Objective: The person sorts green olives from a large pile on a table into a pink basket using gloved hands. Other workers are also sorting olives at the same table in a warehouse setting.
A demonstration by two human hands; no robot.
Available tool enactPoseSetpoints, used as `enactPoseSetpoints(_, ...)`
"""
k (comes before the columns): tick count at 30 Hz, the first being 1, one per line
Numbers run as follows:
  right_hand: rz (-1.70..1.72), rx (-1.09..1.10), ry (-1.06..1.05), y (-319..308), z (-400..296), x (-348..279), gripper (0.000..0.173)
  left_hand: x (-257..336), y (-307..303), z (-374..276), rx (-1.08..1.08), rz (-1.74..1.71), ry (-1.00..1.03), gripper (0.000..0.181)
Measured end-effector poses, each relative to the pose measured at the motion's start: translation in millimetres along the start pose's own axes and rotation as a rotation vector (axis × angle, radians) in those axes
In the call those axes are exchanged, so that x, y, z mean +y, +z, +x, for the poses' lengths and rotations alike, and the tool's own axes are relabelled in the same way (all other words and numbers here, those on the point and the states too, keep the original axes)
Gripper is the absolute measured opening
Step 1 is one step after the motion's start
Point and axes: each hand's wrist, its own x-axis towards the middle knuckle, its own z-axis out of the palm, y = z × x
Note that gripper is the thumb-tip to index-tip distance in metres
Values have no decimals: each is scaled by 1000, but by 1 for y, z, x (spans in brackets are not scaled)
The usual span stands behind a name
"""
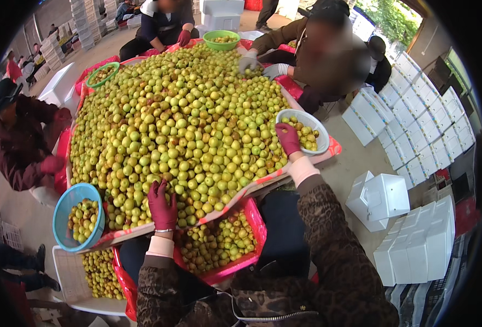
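Observation:
A large heap of green-brown jujube-like fruit (192, 122) covers the table before me. My left hand (162, 206), in a dark red glove, rests at the near edge of the heap with its fingers apart among the fruit. My right hand (288, 138), gloved the same way, reaches over the near side of a white plastic basket (324, 141). Fruit of the same kind (306, 137) lies in that basket. The right fingertips curl downward, and whether they hold a fruit is hidden.
A blue basket (58, 216) of fruit stands at the table's left corner. Below the near edge sits a pink-lined crate (261, 233) of fruit; a white crate (67, 278) is left of it. Co-workers sit around the table. White foam boxes (419, 245) are stacked at right.

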Motion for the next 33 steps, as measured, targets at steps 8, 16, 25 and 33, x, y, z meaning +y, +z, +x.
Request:
enactPoseSetpoints(8, 94, -336, -84, 73, -50, -73, 19, 25, -5, -73, 6, 44, -146, 70)
enactPoseSetpoints(16, -373, -598, -335, 201, -144, -197, 23, 14, -21, -97, -67, 68, -181, 81)
enactPoseSetpoints(25, 328, -517, -300, 129, -139, -147, 48, 15, -3, -95, -85, 38, -213, 86)
enactPoseSetpoints(33, 256, -352, -226, 47, -136, -108, 21, 19, 3, -90, -51, -64, -212, 77)
